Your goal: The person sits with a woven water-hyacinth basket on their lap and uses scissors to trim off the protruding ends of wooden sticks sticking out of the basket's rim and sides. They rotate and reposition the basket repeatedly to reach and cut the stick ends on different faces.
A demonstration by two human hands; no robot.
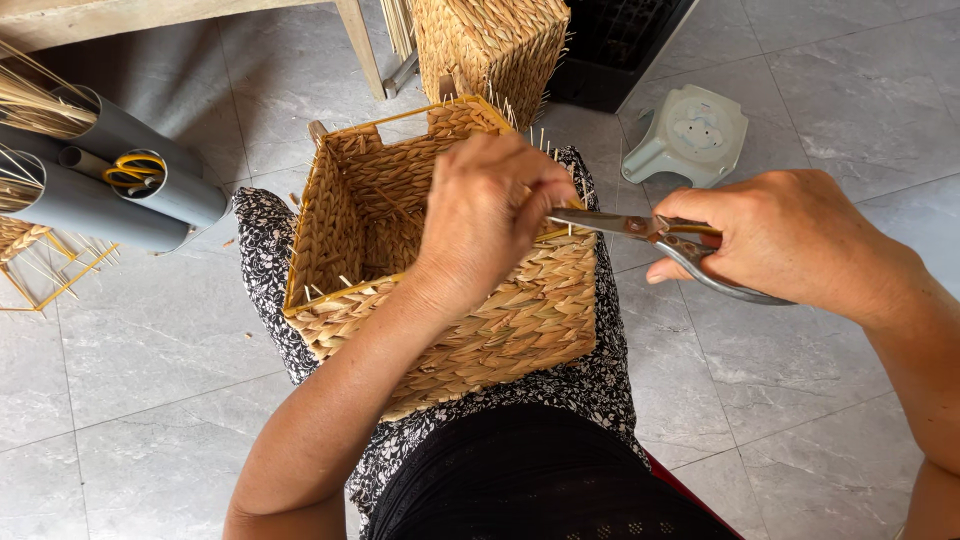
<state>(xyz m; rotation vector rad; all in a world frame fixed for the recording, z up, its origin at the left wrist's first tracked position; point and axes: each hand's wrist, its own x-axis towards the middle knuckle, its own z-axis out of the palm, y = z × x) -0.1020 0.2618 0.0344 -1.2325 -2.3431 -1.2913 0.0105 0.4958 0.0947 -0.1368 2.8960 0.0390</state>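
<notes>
At the far left three grey plastic tubes [120,180] lie slanted, smooth and round; two hold bundles of pale straw, and one holds yellow-handled scissors [135,170]. Below them sits one thin wire frame [55,280], yellow and angular, on the grey stone-look floor tiles [150,370]. In the middle one square woven basket [440,260] rests on the person's lap, on a black-and-white flowered cloth [262,240]; its walls are plaited from flat, tan, rough fibre over a yellow wire rim, and short stiff ends stick up along its far edge. The left hand [485,215] lies over the basket's right rim, fingers curled and pinching something at the rim that cannot be made out. One pair of metal shears [650,240], steel-grey with looped handles, points left with its tips touching those fingers. The right hand [785,245] is closed around the handles. Behind the basket stands a second woven basket [490,45], taller and bristly, then one black crate [620,45], and one pale green plastic stool [690,135] upturned.
</notes>
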